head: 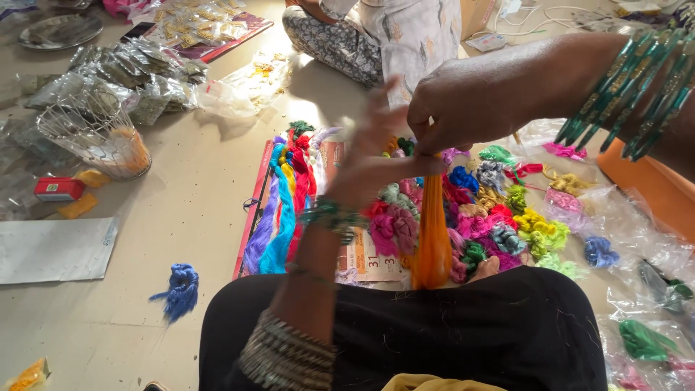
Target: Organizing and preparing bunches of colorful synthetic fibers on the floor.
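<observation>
Starting at the far left, I see a white sheet of paper [54,250] flat on the floor [195,210], a small red box [58,189] just above it, and a wire basket [94,134] beside a heap of clear plastic packets [137,72]. A loose blue thread tuft [177,289] lies alone on bare floor, with open room around it.

Next come long hanks of purple, blue, yellow and red thread [282,203] laid side by side along the left edge of a printed card sheet [365,264].

My left hand [376,156] is blurred; its fingers look spread beside the top of the orange thread skein [432,232], and I cannot tell whether they grip it. My right hand [470,101] is just above, fingers pinched closed on the skein's upper end. The skein hangs straight down from that pinch, its lower end near my black-clothed lap [463,326].

Behind and right of the skein, a crowded pile of small coloured thread bundles [499,217] leaves little free floor. Further right lie clear wrappers [637,239] and a green thread bundle [641,340]. Another person sits beyond, a patterned knee [333,43] close to the pile's far edge.
</observation>
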